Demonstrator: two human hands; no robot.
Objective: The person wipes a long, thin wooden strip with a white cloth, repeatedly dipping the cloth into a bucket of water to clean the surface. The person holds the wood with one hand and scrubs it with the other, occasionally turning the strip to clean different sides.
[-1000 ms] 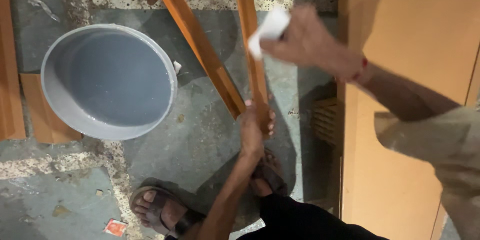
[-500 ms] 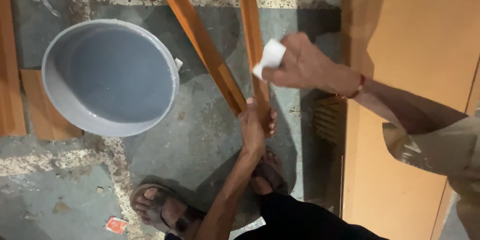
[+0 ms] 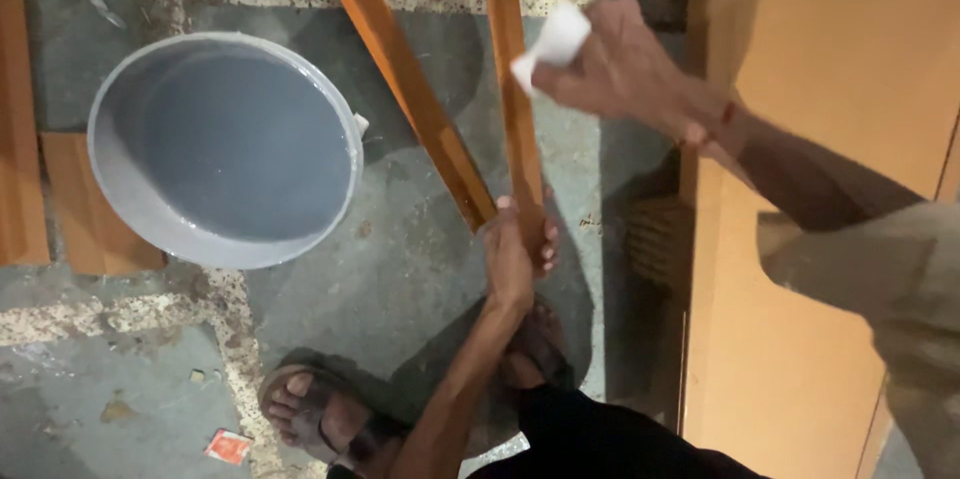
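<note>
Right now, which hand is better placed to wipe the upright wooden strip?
Right hand: it holds the white cloth against the wooden strip. The left hand grips the strip's lower end.

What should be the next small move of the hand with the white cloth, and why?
Probably draw the white cloth down along the wooden strip toward the left hand. The right hand presses the cloth against the strip's upper part, while the left hand steadies its lower end.

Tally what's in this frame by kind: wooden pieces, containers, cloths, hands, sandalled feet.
Long wooden strips: 2, one loose, one gripped by the left hand
Wooden boards at left edge: 2
Grey basin: 1
White cloth, in right hand: 1
Hands: 2
Sandalled feet: 2
Total: 10
</note>
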